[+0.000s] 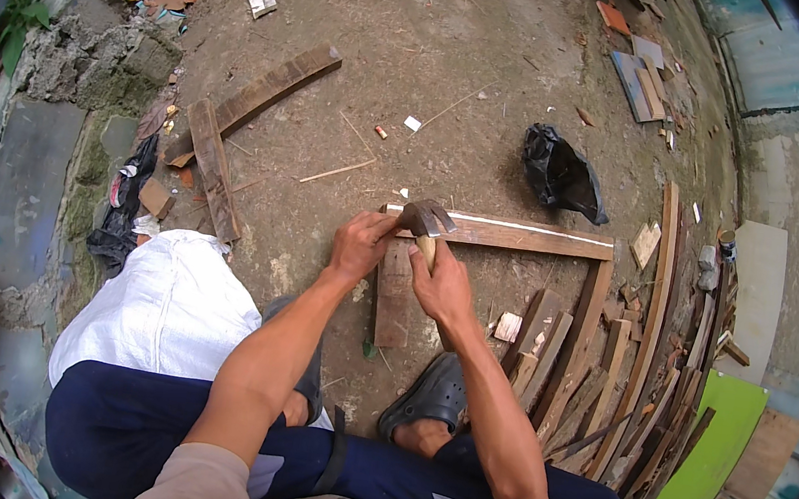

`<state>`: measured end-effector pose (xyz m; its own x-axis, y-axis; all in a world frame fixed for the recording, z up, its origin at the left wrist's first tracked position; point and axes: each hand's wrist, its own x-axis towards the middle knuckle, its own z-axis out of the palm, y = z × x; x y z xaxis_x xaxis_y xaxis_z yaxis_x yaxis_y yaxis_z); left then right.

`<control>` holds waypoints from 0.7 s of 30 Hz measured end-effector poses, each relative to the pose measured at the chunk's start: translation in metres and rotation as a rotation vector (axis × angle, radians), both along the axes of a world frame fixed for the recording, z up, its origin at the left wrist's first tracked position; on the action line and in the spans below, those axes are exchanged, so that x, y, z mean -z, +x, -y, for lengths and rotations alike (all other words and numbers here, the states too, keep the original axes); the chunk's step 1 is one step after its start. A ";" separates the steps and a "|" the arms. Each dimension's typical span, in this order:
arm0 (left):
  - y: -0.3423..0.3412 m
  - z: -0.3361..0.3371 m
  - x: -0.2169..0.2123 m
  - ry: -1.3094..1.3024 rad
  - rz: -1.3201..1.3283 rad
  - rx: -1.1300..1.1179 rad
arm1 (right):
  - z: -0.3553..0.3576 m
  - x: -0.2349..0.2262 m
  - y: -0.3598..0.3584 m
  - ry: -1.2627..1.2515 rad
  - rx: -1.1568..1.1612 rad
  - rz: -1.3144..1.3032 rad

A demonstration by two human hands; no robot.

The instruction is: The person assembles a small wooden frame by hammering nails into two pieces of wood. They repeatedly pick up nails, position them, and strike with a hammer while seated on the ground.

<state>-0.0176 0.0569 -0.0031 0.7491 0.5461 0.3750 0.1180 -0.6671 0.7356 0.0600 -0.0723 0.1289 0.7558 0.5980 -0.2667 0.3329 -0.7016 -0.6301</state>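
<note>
My right hand (443,288) grips the light wooden handle of a claw hammer (431,218) close below its head. The metal head lies over the left end of a wooden bar (522,236) with a white stripe along its far edge. Beside the hammer head, my left hand (359,246) pinches its fingers together at the bar's end. Whatever sits between those fingertips is hidden. Under this end, a short wooden block (394,294) points toward me. At its right end, the bar meets a long plank (575,354) running back toward me.
Several loose strips of wood (611,368) lie to the right, beside a green panel (708,452). A black plastic bag (563,175) rests beyond the bar. Two crossed boards (273,97) lie far left. Near my left knee is a white sack (165,305), beside a concrete block wall (29,191).
</note>
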 end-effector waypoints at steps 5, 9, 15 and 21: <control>-0.005 -0.001 0.006 -0.009 -0.012 -0.010 | -0.004 -0.018 -0.008 0.048 0.099 -0.114; -0.001 0.002 0.002 0.012 -0.009 -0.001 | -0.004 0.000 0.001 0.023 0.122 -0.159; -0.004 0.002 0.001 -0.020 -0.010 0.006 | -0.003 -0.009 -0.007 0.009 0.100 -0.109; -0.031 0.046 0.000 -0.206 -0.270 -0.189 | 0.000 -0.002 -0.004 0.164 0.194 -0.007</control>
